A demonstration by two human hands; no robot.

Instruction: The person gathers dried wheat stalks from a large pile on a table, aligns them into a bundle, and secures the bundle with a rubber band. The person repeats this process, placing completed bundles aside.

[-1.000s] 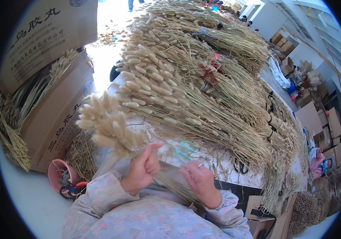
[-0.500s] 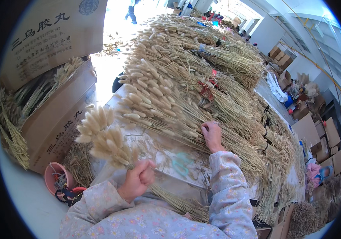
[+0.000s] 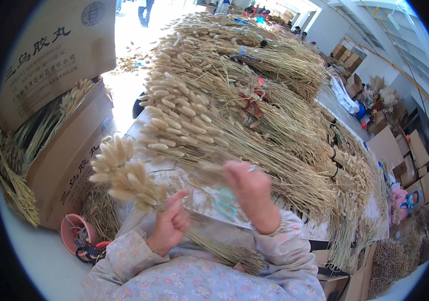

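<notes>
My left hand (image 3: 170, 227) is closed around a bunch of dried bunny tail grass (image 3: 130, 175), its index finger raised off the bunch. The fluffy heads point up and left, and the stems (image 3: 219, 251) run down to the right in front of my body. My right hand (image 3: 252, 193) is curled and blurred, raised over the table's near side. From its fingers a smeared tan streak, apparently a bunny tail grass stem, reaches left. Beyond both hands, a large heap of bunny tail grass (image 3: 189, 113) covers the white table (image 3: 194, 198), heads left and stems right.
A pale green looped object (image 3: 225, 203) lies on the table by my right hand. Cardboard boxes (image 3: 56, 170) with grass stand at left, above a pink bucket (image 3: 79, 232). Red ties (image 3: 252, 105) and black bands (image 3: 333, 155) mark bundles. More boxes (image 3: 420, 155) are at right.
My right hand has lifted off the heap and come nearer and left, toward the bunch. My left hand still holds the bunch, its index finger now raised.
</notes>
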